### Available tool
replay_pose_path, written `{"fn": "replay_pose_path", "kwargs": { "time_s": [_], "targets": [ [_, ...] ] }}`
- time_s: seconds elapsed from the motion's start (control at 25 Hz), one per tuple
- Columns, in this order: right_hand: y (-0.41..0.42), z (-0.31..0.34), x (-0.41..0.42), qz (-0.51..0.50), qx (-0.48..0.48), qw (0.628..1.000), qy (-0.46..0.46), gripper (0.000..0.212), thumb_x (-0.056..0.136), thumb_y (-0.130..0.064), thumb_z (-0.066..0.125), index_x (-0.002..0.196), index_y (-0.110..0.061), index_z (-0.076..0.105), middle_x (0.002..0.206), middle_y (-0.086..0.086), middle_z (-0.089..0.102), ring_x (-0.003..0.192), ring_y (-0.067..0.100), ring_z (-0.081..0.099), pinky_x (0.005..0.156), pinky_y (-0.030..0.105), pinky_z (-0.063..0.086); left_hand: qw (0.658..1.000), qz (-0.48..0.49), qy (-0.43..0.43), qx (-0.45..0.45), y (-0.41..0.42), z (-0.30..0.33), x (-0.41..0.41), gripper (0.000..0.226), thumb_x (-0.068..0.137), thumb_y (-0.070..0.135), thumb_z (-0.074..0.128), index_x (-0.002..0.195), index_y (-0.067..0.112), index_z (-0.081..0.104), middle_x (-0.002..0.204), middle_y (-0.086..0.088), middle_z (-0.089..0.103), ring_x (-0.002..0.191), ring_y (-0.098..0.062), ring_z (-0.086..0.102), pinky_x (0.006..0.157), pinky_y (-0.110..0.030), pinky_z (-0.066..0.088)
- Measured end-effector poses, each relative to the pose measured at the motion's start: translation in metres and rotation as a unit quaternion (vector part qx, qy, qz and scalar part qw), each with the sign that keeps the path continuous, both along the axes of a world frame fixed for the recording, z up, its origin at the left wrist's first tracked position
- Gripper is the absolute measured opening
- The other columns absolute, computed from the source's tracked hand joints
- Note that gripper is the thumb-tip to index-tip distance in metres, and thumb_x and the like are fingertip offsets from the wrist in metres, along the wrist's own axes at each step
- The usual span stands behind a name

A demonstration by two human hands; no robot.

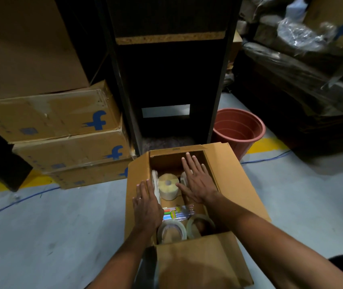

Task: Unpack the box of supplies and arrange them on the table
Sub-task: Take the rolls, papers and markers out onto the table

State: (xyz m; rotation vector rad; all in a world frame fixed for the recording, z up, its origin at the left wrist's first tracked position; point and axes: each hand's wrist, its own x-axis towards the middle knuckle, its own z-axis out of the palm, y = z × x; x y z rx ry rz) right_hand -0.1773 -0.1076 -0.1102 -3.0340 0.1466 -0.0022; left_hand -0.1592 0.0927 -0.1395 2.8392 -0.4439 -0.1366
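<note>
An open cardboard box [224,163] stands on the grey floor in front of me, flaps folded out. Inside lie a pale yellow roll [168,187], a pack of coloured pens [176,212] and two clear tape rolls [172,231] at the near end. A white stack [155,184] stands along the left wall. My left hand [146,205] lies flat on the box's left edge, fingers straight. My right hand [196,180] is spread over the box's right half with straight fingers, covering a white item beneath it. Neither hand holds anything.
Stacked cardboard cartons [62,130] sit at the left. A dark shelving unit [166,80] rises right behind the box, with a red-brown bucket [239,130] to its right. Plastic-wrapped goods [302,59] fill the right side. A blue cable [20,201] runs across the floor.
</note>
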Motion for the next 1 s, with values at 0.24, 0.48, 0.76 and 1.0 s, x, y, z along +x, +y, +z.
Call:
{"fn": "replay_pose_path", "kwargs": {
  "time_s": [0.24, 0.48, 0.76, 1.0],
  "targets": [
    [-0.011, 0.005, 0.051, 0.008, -0.024, 1.0, 0.002, 0.096, 0.092, -0.063, 0.044, 0.156, -0.019, -0.012, 0.163, 0.008, -0.022, 0.152, 0.028, -0.012, 0.123, 0.052, 0.011, 0.996, 0.033, 0.005, -0.08, -0.006, -0.007, 0.006, 0.073, 0.096, 0.036, 0.049, 0.155, 0.014, 0.012, 0.159, -0.01, 0.022, 0.144, -0.029, 0.03, 0.112, -0.048, 0.038],
    [-0.017, 0.0, 0.096, 0.003, -0.018, 0.998, 0.063, 0.102, 0.09, -0.062, 0.053, 0.156, -0.019, -0.011, 0.164, 0.007, -0.019, 0.152, 0.029, -0.013, 0.123, 0.053, 0.006, 0.984, 0.03, 0.004, -0.174, -0.002, -0.016, 0.008, 0.08, 0.091, 0.063, 0.013, 0.156, 0.016, 0.012, 0.164, -0.004, 0.015, 0.149, -0.025, 0.021, 0.118, -0.046, 0.03],
    [-0.024, -0.022, 0.115, 0.008, 0.014, 0.995, 0.102, 0.129, 0.071, -0.069, 0.07, 0.157, -0.016, -0.011, 0.165, 0.006, -0.013, 0.151, 0.03, -0.013, 0.122, 0.051, -0.002, 0.983, 0.017, 0.005, -0.181, 0.001, -0.026, 0.012, 0.073, 0.095, 0.06, 0.016, 0.156, 0.022, 0.0, 0.165, 0.001, 0.005, 0.151, -0.022, 0.015, 0.116, -0.048, 0.034],
    [-0.029, -0.008, 0.123, -0.009, 0.095, 0.989, 0.114, 0.115, 0.078, -0.045, 0.075, 0.157, -0.014, -0.001, 0.166, 0.009, -0.002, 0.152, 0.028, -0.007, 0.122, 0.049, 0.004, 0.982, 0.023, 0.004, -0.19, -0.001, -0.023, 0.01, 0.077, 0.093, 0.065, 0.013, 0.156, 0.022, 0.001, 0.165, 0.001, 0.008, 0.15, -0.021, 0.018, 0.115, -0.048, 0.036]
  ]
}}
